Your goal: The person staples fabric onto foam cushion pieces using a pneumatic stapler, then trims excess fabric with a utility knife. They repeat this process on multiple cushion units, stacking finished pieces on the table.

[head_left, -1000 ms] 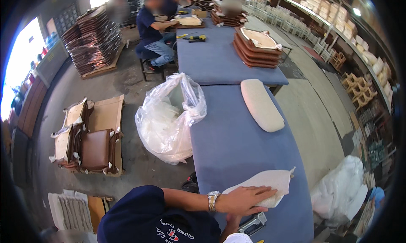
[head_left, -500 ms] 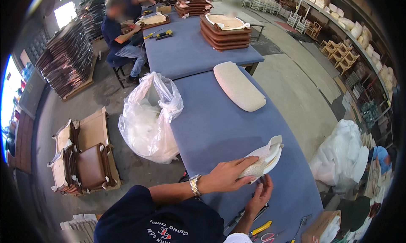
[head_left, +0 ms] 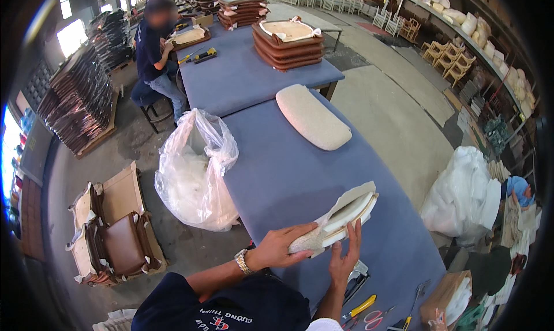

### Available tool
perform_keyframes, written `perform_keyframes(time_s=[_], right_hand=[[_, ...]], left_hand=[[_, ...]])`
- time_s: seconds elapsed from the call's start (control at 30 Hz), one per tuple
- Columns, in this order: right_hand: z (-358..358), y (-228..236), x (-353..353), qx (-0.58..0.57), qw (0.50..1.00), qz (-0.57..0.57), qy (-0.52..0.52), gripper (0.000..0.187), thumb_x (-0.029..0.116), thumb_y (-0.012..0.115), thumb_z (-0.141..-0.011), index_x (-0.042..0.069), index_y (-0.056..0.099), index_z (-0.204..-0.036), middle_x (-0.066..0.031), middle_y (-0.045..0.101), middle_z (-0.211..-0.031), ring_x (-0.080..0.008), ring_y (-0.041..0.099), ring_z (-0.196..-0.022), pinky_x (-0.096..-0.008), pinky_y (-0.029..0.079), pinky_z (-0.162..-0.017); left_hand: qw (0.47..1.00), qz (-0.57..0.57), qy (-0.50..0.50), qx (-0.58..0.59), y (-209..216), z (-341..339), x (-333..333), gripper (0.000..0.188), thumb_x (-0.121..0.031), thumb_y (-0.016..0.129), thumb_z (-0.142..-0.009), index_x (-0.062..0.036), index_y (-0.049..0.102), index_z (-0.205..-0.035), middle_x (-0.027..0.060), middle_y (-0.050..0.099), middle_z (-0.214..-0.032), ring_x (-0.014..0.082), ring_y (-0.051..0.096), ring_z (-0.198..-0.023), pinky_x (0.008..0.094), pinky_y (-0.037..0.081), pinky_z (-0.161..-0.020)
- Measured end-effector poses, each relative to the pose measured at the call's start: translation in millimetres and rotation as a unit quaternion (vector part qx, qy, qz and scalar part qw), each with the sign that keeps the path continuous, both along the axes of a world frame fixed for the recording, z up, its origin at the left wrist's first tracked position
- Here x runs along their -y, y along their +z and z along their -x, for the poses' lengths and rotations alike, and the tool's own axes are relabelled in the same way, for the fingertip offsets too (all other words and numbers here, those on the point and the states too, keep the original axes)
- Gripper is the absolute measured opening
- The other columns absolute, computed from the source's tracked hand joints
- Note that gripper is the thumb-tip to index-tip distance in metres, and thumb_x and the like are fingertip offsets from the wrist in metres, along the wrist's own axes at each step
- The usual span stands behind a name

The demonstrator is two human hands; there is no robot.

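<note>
A curved padded panel [head_left: 341, 226] is held tilted above the blue table, with white foam showing between its light beige fabric cover and its edge. The fabric gapes open along the upper side. My left hand [head_left: 289, 243] grips the panel's near left end, fingers on top of the fabric; its thumb is mostly hidden. My right hand [head_left: 345, 253] reaches up from below, its fingers and thumb against the panel's lower right edge. Farther up the table lies a similar beige covered pad [head_left: 313, 117], flat and apart from both hands.
Beside my right forearm are a stapler-like tool [head_left: 356, 278], yellow-handled pliers [head_left: 363, 305] and scissors [head_left: 378, 318]. A clear plastic bag [head_left: 199, 175] bulges at the table's left edge. Stacked brown seats [head_left: 288, 45] stand on the far table [head_left: 236, 71], where a person [head_left: 154, 48] works.
My right hand has risen to the panel's edge. The panel has shifted slightly left and tilted, and its fabric opening shows more. The whole view has shifted a little.
</note>
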State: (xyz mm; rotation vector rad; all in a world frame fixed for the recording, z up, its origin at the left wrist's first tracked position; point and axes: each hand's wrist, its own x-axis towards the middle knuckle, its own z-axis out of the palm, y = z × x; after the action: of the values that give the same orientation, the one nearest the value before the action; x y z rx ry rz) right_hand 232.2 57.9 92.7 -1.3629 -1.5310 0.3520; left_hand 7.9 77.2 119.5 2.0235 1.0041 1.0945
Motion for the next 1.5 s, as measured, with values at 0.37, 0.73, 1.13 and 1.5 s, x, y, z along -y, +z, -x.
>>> perform_keyframes(time_s=[0.37, 0.73, 1.13, 1.5], right_hand=[[6, -49, 18, -0.085, 0.98, 0.178, -0.037, 0.049, 0.013, 0.07, -0.096, 0.001, 0.053, -0.141, -0.0153, 0.062, -0.129, -0.0229, 0.068, -0.103, -0.0342, 0.056, -0.093], [51, -56, 57, -0.165, 0.932, 0.297, 0.125, 0.039, 0.011, 0.068, -0.099, 0.0, 0.058, -0.134, -0.0138, 0.064, -0.126, -0.02, 0.071, -0.101, -0.0328, 0.056, -0.089], [57, -27, 51, -0.122, 0.944, 0.278, 0.128, 0.028, 0.012, 0.069, -0.098, 0.001, 0.067, -0.124, -0.0106, 0.074, -0.1, -0.0163, 0.07, -0.086, -0.0315, 0.056, -0.083], [68, -19, 45, -0.028, 0.962, 0.232, 0.144, 0.03, 0.01, 0.072, -0.094, 0.004, 0.069, -0.124, -0.0119, 0.072, -0.096, -0.0198, 0.071, -0.081, -0.0318, 0.058, -0.074]], left_hand=[[0.981, 0.146, 0.097, 0.079, -121, 6, 30, 0.067, -0.029, 0.081, -0.088, -0.0011, 0.054, -0.143, 0.0231, 0.069, -0.124, 0.0375, 0.071, -0.112, 0.0398, 0.056, -0.095], [0.981, 0.135, 0.14, 0.013, -137, 35, 54, 0.062, -0.03, 0.08, -0.09, 0.0053, 0.057, -0.136, 0.0284, 0.072, -0.107, 0.0393, 0.074, -0.096, 0.0415, 0.058, -0.081], [0.978, 0.179, 0.102, -0.009, -126, 40, 58, 0.067, -0.034, 0.08, -0.09, 0.0017, 0.055, -0.141, 0.0275, 0.069, -0.122, 0.0407, 0.071, -0.106, 0.0432, 0.059, -0.084], [0.991, 0.108, 0.081, -0.011, -119, 31, 65, 0.066, -0.028, 0.082, -0.087, -0.0045, 0.055, -0.143, 0.0227, 0.064, -0.136, 0.0391, 0.071, -0.106, 0.0421, 0.06, -0.084]])
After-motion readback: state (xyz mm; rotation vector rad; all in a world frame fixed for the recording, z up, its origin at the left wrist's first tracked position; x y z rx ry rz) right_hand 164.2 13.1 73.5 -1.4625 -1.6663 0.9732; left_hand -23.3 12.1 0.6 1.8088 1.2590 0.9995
